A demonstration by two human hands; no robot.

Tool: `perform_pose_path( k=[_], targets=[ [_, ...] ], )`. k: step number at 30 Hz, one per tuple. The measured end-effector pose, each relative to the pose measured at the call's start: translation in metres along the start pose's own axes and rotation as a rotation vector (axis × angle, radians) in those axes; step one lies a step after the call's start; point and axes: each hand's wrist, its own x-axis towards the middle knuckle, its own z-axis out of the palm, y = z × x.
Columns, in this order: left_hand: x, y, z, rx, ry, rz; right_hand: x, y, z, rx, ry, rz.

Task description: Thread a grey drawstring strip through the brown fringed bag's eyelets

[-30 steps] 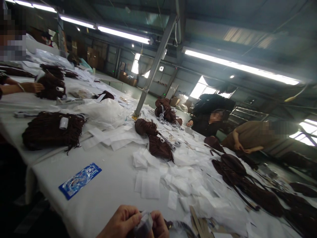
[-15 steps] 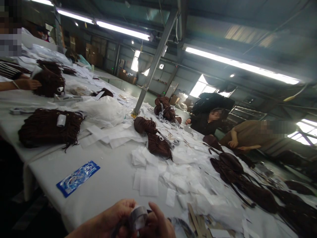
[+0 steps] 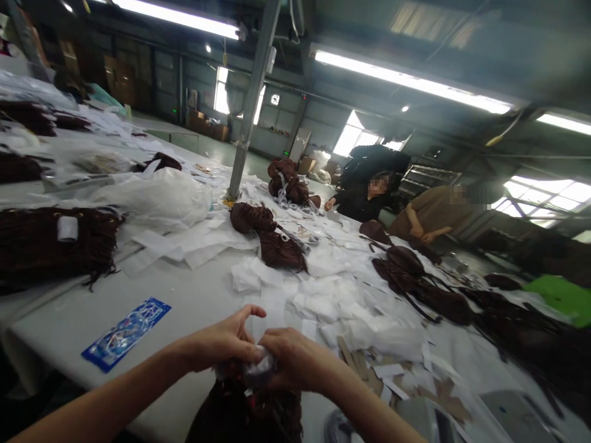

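My left hand and my right hand meet at the lower middle, over a dark brown fringed bag at the table's near edge. Between them is a small white wrapping, bent round a part of the bag that my fingers hide. The left thumb presses on the wrapping while its index finger arches above. From the other side, the curled fingers of my right hand grip it. A blue printed packet lies flat to the left of my hands.
Another fringed bag with a white wrap lies at left. White sheets and cardboard strips spread rightward. Brown bags lie mid-table, with more at right. Two people work across the table; a metal post rises beyond.
My view has turned right and down. Both hands have come up a little, and the left index finger has lifted off. The brown bag beneath them now shows more fully.
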Motion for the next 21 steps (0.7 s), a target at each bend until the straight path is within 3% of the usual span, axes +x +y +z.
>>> perform_pose_path(
  k=[3,5,10,13,15,18,21],
  targets=[
    [0.001,-0.002,-0.005,-0.026,-0.036,0.028,0.002,0.008,0.003,0.180,-0.041,0.022],
    [0.002,-0.005,-0.013,-0.040,0.047,0.043,-0.002,0.022,0.001,0.282,0.063,0.122],
    [0.004,-0.028,-0.063,0.156,0.395,0.028,-0.047,0.086,0.010,0.239,0.486,0.615],
    [-0.002,-0.049,-0.099,0.290,0.718,-0.009,-0.088,0.114,0.046,0.225,0.508,0.787],
    [-0.013,-0.061,-0.112,0.347,0.876,0.063,-0.110,0.116,0.077,0.250,0.495,0.852],
    [-0.036,-0.073,-0.103,0.441,0.868,0.182,-0.122,0.100,0.112,0.273,0.510,0.867],
    [-0.046,-0.080,-0.066,0.673,0.662,0.179,-0.103,0.075,0.117,0.243,0.558,0.670]
  ],
)
